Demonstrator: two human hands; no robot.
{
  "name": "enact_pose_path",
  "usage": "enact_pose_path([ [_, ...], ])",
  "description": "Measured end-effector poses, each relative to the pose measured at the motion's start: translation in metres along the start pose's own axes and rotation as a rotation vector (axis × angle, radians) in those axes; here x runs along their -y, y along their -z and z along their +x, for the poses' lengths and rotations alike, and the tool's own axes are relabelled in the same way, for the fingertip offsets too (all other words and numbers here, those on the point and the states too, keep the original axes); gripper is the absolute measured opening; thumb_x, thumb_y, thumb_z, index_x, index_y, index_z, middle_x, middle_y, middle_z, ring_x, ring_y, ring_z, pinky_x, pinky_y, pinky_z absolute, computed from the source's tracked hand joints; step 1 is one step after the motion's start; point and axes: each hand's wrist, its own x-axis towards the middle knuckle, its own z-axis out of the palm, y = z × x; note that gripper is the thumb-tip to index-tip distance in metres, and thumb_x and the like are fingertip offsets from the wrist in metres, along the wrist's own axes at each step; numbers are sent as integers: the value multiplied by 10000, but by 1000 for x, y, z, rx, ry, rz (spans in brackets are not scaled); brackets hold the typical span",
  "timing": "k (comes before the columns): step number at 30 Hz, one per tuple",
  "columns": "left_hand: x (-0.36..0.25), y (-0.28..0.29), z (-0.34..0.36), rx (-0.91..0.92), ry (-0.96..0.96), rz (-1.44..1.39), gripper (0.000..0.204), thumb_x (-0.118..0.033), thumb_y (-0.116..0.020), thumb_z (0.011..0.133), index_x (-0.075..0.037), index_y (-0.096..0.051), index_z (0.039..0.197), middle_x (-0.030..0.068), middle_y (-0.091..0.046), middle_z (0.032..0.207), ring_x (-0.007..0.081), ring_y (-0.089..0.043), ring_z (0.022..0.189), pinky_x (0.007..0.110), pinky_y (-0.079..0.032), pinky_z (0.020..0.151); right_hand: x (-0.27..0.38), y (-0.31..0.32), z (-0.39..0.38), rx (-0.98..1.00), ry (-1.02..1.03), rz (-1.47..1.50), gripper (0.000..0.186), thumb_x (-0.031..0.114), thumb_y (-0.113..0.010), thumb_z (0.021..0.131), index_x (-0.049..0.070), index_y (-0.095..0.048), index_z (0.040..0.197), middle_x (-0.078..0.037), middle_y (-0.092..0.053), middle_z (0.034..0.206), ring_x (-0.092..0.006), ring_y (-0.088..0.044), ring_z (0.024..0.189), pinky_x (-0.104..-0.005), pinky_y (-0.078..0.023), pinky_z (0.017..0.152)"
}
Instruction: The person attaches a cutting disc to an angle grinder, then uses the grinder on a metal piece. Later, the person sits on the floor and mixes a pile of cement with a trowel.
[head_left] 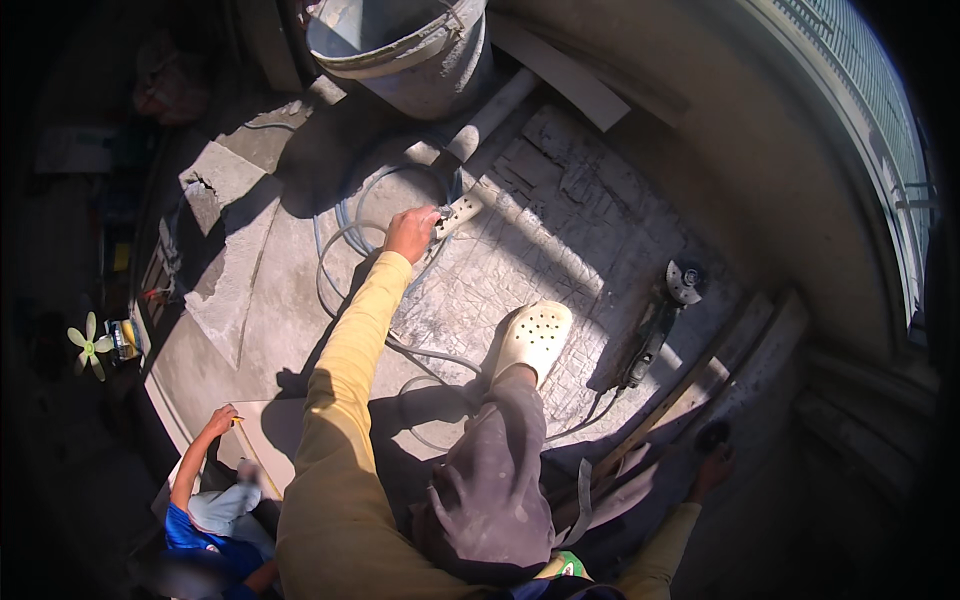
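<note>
My left hand (410, 236), at the end of a yellow sleeve, is closed on a small dark plug (440, 215) at the near end of a white power strip (461, 211) on the dusty floor. Whether the plug sits in a socket I cannot tell. Off to the right, in shadow, my right hand (709, 474) is closed at the edge of a dark round disc (713, 435); its fingers are hard to make out. An angle grinder (655, 330) lies between, its disc at the far end and its cord trailing toward my leg.
Looped cables (345, 215) surround the power strip. A large dirty bucket (420, 70) stands at the far side. Wooden boards (665, 405) lie right, and a broken slab (235, 235) lies left. At lower left a person in blue (215, 535) holds a yellow tape measure (255, 455) over a panel.
</note>
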Motion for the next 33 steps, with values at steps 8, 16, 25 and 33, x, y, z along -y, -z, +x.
enact_pose_path([
  [8, -9, 3, 0, 15, -174, 145, 207, -218, -634, 992, -29, -714, 1018, 229, -713, 973, 454, -673, 937, 528, -530, 804, -15, 4, 6, -30, 63, -60, 602, 437, -617, 1030, -43, -593, 1392, -271, -612, 1385, -398, -609, 1261, -448, -502, 1035],
  [16, -28, 4, 13, 161, -114, 305, 204, -232, -646, 972, -45, -728, 975, 225, -723, 973, 435, -693, 951, 521, -548, 815, -3, 2, 6, 5, -27, -31, 604, 454, -603, 1036, -37, -594, 1388, -260, -615, 1377, -397, -604, 1261, -451, -492, 1052],
  [25, -55, -19, 51, 311, -87, 640, 143, -142, -672, 893, -84, -783, 962, 209, -758, 1004, 382, -745, 964, 483, -595, 841, 55, 17, -14, -32, 51, -90, 579, 420, -612, 1034, -60, -607, 1357, -299, -627, 1333, -441, -601, 1233, -484, -473, 1067],
  [33, -52, -34, 51, 261, -163, 676, 136, -161, -704, 875, -45, -771, 893, 238, -744, 957, 434, -725, 948, 514, -583, 843, 236, 4, -50, -50, 294, 460, 417, 226, -674, 986, -8, -621, 1327, -221, -652, 1228, -376, -627, 1139, -438, -498, 975],
])
